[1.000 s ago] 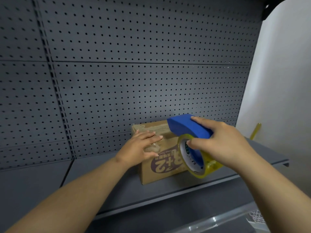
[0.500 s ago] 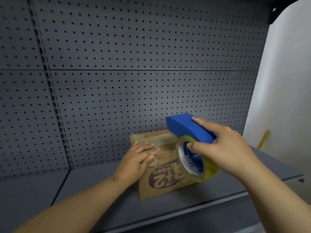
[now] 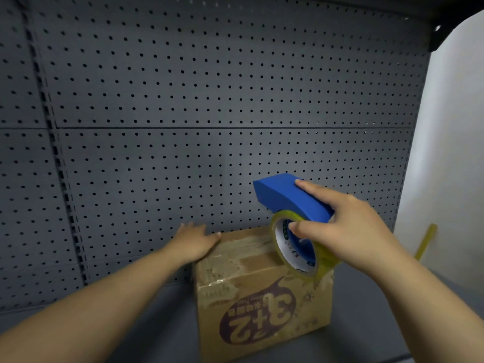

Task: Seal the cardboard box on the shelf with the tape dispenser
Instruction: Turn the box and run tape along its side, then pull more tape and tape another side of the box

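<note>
While the cardboard box (image 3: pixel 262 289) sits on the shelf (image 3: pixel 162 323) beneath both hands, the right hand (image 3: pixel 348 229) grips the blue tape dispenser (image 3: pixel 290 203) over its right top edge; the left hand (image 3: pixel 193 241), fingers flat and unclenched, presses its far left corner.

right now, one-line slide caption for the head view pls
Left hand steadies the cardboard box on a grey shelf while the right hand holds a blue tape dispenser over it.
</note>
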A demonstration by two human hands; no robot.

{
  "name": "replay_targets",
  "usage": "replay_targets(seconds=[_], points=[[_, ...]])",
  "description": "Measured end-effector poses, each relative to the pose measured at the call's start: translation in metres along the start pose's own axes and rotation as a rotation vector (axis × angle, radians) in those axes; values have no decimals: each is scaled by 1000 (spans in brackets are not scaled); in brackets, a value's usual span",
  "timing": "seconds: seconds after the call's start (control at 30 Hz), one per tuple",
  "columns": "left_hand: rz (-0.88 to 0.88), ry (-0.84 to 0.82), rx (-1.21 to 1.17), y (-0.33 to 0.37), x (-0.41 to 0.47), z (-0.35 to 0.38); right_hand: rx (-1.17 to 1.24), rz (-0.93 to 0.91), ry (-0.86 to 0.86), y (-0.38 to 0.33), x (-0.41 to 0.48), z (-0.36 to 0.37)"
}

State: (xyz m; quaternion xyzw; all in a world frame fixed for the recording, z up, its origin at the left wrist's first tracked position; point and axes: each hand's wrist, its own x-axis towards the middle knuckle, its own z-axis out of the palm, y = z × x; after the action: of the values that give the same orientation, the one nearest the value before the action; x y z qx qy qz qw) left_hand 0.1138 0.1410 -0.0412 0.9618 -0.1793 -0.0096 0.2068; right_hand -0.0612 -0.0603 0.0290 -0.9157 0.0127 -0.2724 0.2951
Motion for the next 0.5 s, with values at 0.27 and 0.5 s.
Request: replay_targets(seconds=[0.27,0.5], points=[[-99,-78,-9,-17,24,14,12,-38,-22,22,24,11],[-143,-220,-131,7,23,-16,57,-133,-25,42,35,11]])
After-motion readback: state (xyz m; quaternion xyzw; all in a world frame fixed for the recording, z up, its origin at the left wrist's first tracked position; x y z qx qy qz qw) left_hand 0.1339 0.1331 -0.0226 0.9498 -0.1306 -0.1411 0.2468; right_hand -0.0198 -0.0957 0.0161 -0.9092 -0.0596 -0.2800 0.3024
